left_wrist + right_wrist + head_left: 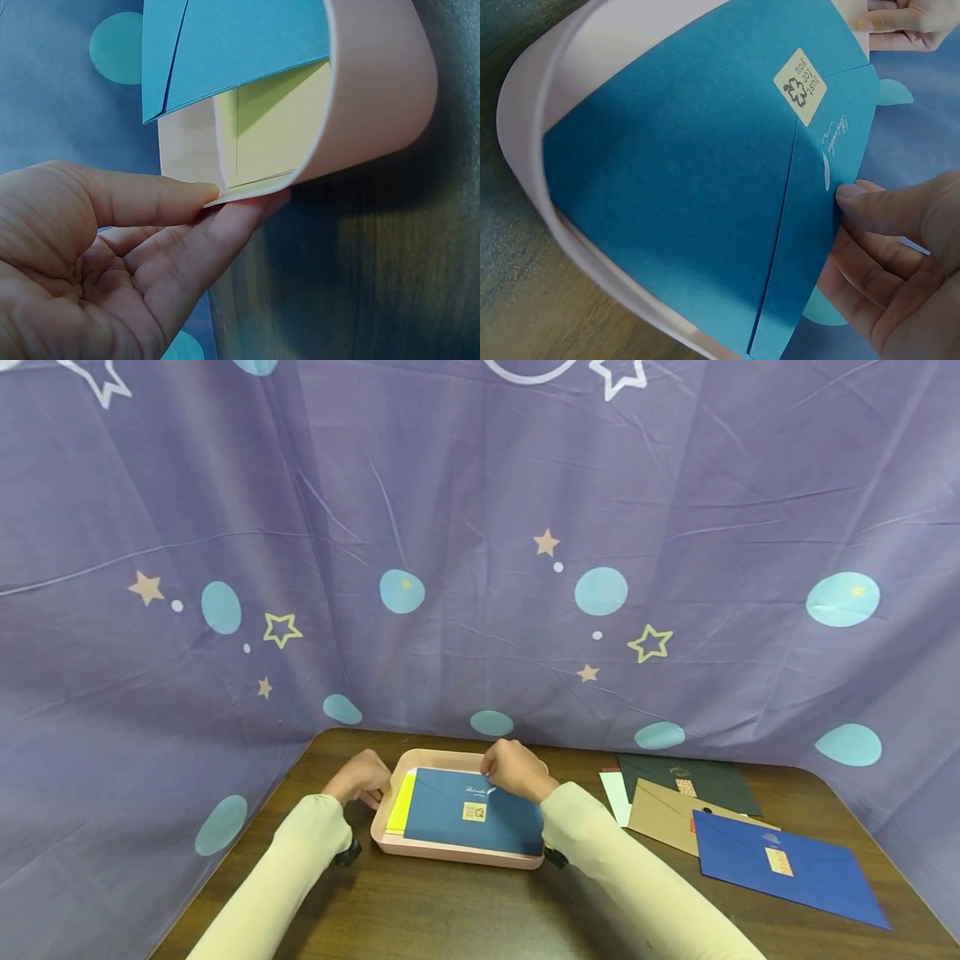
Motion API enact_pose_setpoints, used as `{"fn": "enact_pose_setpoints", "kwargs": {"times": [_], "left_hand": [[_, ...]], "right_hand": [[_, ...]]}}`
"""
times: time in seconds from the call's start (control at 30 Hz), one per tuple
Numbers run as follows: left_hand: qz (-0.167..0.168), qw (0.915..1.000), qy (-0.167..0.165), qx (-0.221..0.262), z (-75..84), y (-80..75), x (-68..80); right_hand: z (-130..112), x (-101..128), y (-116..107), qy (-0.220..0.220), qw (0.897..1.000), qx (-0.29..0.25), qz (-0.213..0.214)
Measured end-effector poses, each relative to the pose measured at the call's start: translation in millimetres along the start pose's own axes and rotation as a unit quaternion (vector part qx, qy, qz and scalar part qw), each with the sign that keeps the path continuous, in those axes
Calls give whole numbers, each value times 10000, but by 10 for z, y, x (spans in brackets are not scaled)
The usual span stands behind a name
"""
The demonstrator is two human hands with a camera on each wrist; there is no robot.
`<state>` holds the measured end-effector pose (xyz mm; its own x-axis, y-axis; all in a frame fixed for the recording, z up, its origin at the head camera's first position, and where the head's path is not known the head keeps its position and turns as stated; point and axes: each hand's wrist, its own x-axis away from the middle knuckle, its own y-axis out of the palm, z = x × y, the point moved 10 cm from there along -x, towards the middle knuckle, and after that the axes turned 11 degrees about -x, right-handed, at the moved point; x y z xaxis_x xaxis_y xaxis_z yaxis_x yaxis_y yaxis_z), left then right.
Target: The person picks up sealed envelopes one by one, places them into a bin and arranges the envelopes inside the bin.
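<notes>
Right hand (517, 768) pinches teal envelope (675, 172) by far edge, thumb above, fingers below; left hand (362, 775) pinches pink tray (457, 856) rim.

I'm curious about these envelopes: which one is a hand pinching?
The teal envelope in the pink tray: the right hand pinches its edge. No hand touches the dark green, tan or bright blue ones on the table.

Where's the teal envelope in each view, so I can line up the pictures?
Head: teal envelope, lower centre.
Left wrist: top centre, cut off by the frame.
Right wrist: large, across the middle.
Shared landmark: pink tray, its rim showing in all three.
</notes>
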<state>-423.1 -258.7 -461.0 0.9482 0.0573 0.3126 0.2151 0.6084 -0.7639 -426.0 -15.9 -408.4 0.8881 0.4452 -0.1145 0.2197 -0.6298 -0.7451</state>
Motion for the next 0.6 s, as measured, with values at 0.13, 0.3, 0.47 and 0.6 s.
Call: {"fn": "enact_pose_setpoints", "kwargs": {"times": [0.13, 0.3, 0.47, 0.6], "left_hand": [[13, 10000, 29, 31, 1, -1, 1], [35, 10000, -9, 26, -7, 0, -6], [28, 9999, 32, 117, 0, 5, -2], [21, 9999, 29, 119, -2, 10, -1]], "right_hand": [[28, 10, 13, 141, 9999, -12, -76], [72, 9, 39, 336, 9993, -47, -142], [85, 2, 55, 323, 9993, 6, -184], [65, 7, 46, 220, 9996, -2, -190]]}}
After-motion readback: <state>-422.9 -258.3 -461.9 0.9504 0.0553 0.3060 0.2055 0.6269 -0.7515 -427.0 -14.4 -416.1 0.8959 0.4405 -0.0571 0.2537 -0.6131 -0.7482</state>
